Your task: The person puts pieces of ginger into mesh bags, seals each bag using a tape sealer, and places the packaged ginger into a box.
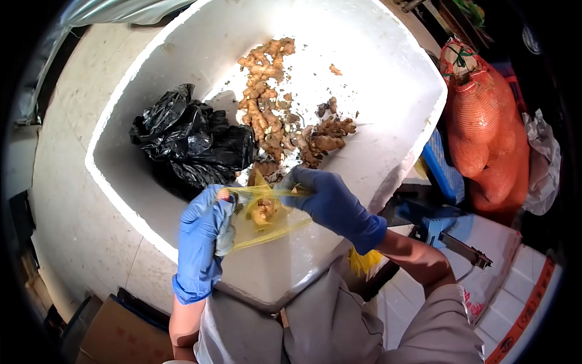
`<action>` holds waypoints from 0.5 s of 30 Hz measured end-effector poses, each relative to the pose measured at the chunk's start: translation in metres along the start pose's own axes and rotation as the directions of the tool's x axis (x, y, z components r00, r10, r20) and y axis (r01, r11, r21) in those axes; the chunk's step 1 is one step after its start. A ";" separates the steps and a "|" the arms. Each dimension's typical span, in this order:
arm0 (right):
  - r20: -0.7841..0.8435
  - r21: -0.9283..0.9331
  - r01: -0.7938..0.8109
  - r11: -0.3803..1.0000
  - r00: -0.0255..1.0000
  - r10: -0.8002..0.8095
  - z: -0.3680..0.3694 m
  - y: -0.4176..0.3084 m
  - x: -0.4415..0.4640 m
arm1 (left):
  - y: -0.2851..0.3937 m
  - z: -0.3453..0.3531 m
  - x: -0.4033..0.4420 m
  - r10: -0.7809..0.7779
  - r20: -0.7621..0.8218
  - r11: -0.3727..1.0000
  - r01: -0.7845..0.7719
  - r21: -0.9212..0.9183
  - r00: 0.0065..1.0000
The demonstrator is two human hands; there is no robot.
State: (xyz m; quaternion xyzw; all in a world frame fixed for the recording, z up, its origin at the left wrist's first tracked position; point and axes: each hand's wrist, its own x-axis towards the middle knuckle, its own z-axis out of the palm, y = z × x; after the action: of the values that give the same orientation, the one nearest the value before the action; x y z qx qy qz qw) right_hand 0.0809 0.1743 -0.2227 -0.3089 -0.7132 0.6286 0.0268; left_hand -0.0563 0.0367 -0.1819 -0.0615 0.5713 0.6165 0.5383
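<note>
Spanning left hand [205, 233] and right hand [330, 200], netting [284, 229] hangs near box rim [132, 215].

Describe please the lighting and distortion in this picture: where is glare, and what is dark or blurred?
Head view: strong glare washes out the floor of the foam box around the ginger; the black plastic bag shows shiny highlights, with dark shadow beside it; distortion bows the box's edges; the corners fall to black; the left hand looks slightly soft.

Produce stockroom, seemingly (red mesh sacks [490, 130], cartons [506, 291])
</note>
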 end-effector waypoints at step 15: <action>0.423 -0.477 0.684 0.552 0.729 -0.538 -0.022 0.011 0.074 | 0.000 -0.015 0.015 0.327 0.587 0.587 -0.646 0.488 0.741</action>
State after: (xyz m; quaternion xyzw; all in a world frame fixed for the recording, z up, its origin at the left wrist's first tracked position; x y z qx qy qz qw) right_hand 0.0351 0.2291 -0.2545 0.0430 -0.9346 0.3475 0.0631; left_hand -0.0704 0.0336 -0.1974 0.4377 0.6091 0.4938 0.4400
